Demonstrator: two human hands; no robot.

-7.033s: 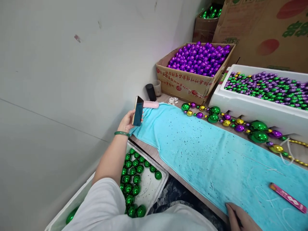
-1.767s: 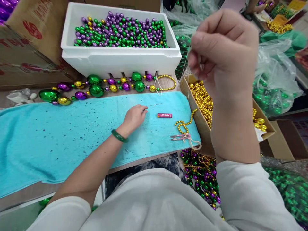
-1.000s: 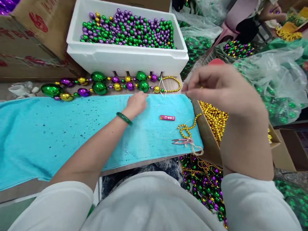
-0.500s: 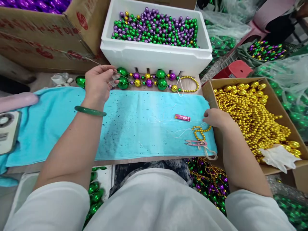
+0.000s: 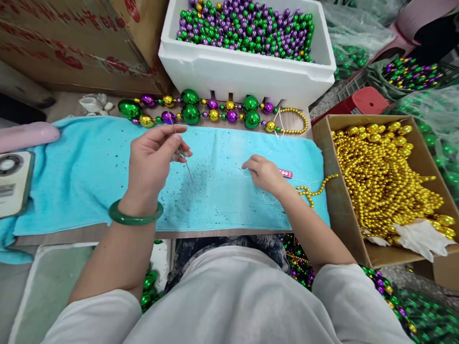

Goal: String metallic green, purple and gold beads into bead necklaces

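Note:
My left hand point(image 5: 152, 157) is closed in a pinch around a long thin needle point(image 5: 188, 169), which slants down over the turquoise towel point(image 5: 215, 210). My right hand point(image 5: 264, 173) reaches over the middle of the towel, its fingertips pinched at a fine white thread point(image 5: 234, 171) that lies there in loops. Partly behind that hand is a small pink packet point(image 5: 286, 173). A gold bead strand point(image 5: 317, 192) runs from beside my right forearm to the carton's edge. Along the towel's far side lies a necklace point(image 5: 214, 115) of large green, purple and gold beads.
Behind the necklace stands a white foam box point(image 5: 247, 67) of green and purple beads. A carton point(image 5: 344, 210) full of gold bead strands is at right. A printed carton point(image 5: 71, 52) stands back left. A fan-like device point(image 5: 14, 184) lies at the left edge.
My right hand has moved left from the carton's side to the thread loops, and the gold strand now stretches towards the carton. My left hand has come nearer, with the needle turned downward.

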